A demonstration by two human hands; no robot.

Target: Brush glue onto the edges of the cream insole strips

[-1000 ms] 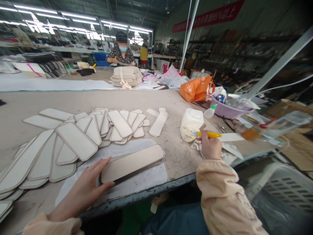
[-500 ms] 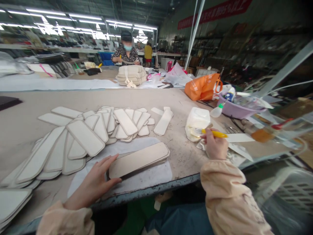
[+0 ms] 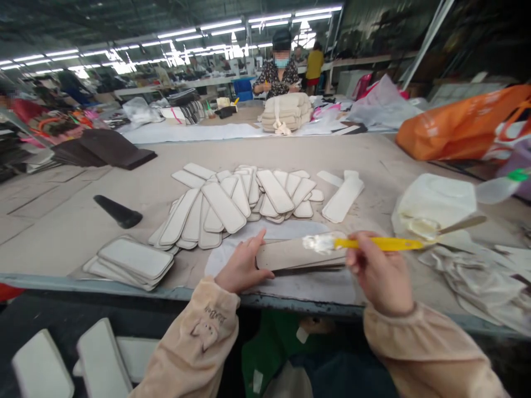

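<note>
My right hand (image 3: 379, 271) grips a yellow brush (image 3: 381, 243) by its handle. Thick white paste coats the bristle end, which is over the top of a stack of long beige strips with rounded ends (image 3: 290, 255). At the left end of that stack, my left hand (image 3: 245, 262) holds it between the thumb and the fingers. The stack rests on a white sheet (image 3: 319, 287) at the table's near edge. To the right stands a cut-open white plastic jug (image 3: 435, 199) with white paste at its mouth and a flat stick (image 3: 462, 224) lying across it.
Many pale strips (image 3: 224, 207) fan out beyond my left hand, with another pile (image 3: 135, 257) at left. A black tapered object (image 3: 118, 211) lies nearby. Crumpled cloth (image 3: 468, 276) and an orange bag (image 3: 460, 124) are at right. A co-worker (image 3: 280, 72) sits across the table.
My right hand has brought the brush left from the jug to over the stack, its bristles now loaded with white paste. My left hand keeps its hold. The view has turned left.
</note>
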